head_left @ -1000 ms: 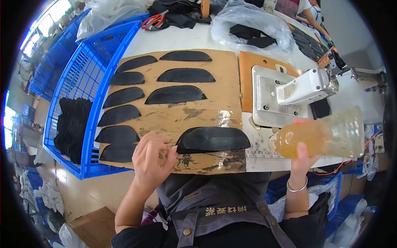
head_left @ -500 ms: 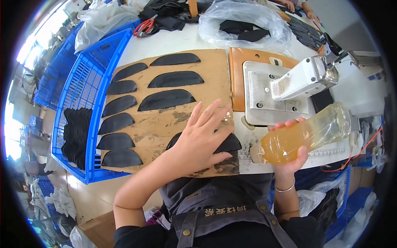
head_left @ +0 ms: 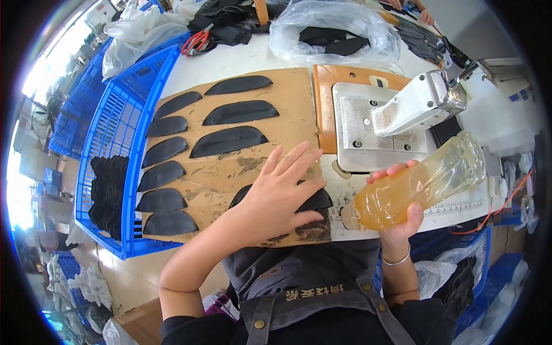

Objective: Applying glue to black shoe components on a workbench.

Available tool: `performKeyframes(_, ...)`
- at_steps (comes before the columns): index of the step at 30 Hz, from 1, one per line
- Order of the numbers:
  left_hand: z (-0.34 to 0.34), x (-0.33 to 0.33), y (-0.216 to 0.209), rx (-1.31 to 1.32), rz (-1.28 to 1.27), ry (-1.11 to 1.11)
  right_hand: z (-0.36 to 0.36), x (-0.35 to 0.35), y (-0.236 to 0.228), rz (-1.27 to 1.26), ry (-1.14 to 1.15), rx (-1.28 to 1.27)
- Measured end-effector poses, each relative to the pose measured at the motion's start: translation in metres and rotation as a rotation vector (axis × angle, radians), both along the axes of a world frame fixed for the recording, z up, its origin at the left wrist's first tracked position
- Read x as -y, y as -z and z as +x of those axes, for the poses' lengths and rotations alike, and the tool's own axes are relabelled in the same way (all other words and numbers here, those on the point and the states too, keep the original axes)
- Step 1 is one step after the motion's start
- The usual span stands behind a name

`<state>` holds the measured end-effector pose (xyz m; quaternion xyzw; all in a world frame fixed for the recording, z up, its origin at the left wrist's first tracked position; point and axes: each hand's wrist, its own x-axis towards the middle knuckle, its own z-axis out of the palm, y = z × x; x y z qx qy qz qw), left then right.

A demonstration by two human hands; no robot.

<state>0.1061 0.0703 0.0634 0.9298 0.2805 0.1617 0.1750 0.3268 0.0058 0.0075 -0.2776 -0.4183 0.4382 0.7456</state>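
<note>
My left hand (head_left: 282, 192) lies with fingers spread over a black half-moon piece (head_left: 315, 201) near the front edge of the brown cardboard (head_left: 224, 178). The hand covers the middle of that piece. In my right hand (head_left: 409, 223) is a clear plastic bottle (head_left: 397, 198) part-filled with amber liquid. The bottle is tilted, its narrow tip pointing left and down beside the cardboard's right edge. More black half-moon pieces lie on the cardboard, among them a large one (head_left: 230, 141) beyond my left hand and several smaller ones along the left side.
A white machine arm (head_left: 408, 109) stands over a metal plate at right. At left a blue crate (head_left: 123, 248) holds stacked wavy black pieces (head_left: 108, 195). Red-handled scissors (head_left: 197, 41) and a clear plastic bag (head_left: 282, 40) lie at the back. Another person's hand (head_left: 426, 17) shows far right.
The view has shifted slightly. My right hand and the bottle have moved a little left, the bottle's tip nearer the cardboard. My left hand stays on the black piece.
</note>
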Motion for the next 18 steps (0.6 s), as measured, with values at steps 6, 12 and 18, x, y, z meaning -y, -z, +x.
performKeyframes(6,-0.002,0.0,-0.002,0.023,-0.008,-0.018,0.001,0.001,0.001,-0.02,-0.008,-0.005)
performKeyframes(12,-0.002,0.002,0.003,0.065,0.002,-0.04,-0.002,0.002,-0.004,-0.015,-0.051,-0.001)
performKeyframes(18,0.0,0.003,0.007,0.071,0.151,-0.023,-0.014,0.005,-0.015,-0.068,-0.268,-0.091)
